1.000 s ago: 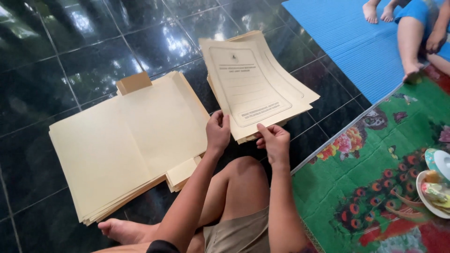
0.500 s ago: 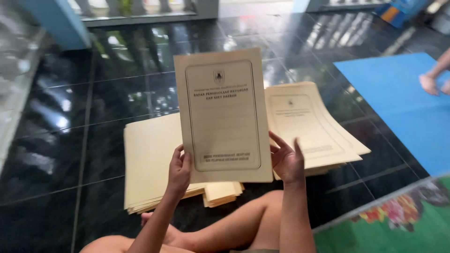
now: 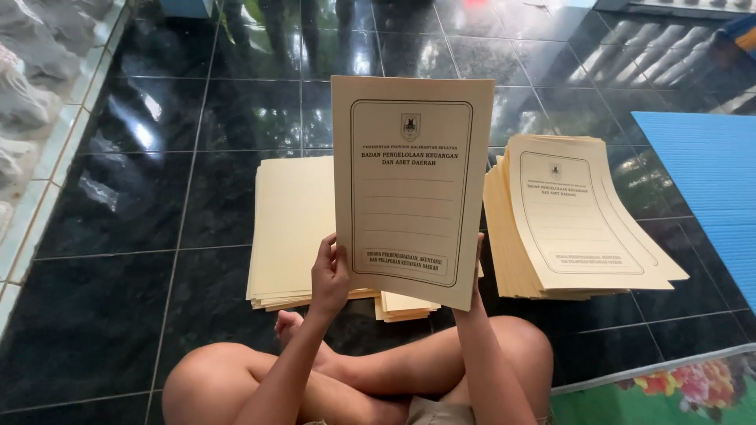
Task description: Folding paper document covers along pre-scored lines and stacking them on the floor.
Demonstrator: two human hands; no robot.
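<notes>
A person sits cross-legged on a dark glossy tiled floor [image 3: 118,315] and holds a cream paper folder cover [image 3: 411,185] upright in front of the camera, its printed face with a black border and a small crest turned toward the viewer. The left hand [image 3: 329,275] grips the sheet at its lower left edge, the fingers [image 3: 321,253] curled closed around the margin. The right hand [image 3: 478,277] is at the lower right corner, mostly hidden behind the sheet, so only a little of it shows past the edge; how tightly it closes cannot be told.

Behind the held sheet, on the left, a stack of blank cream sheets [image 3: 290,228] lies flat on the floor. To the right sits a thicker stack of printed covers [image 3: 579,216], slightly fanned. A blue mat [image 3: 709,181] lies at the far right, and a flowered green mat [image 3: 669,393] shows at the lower right corner.
</notes>
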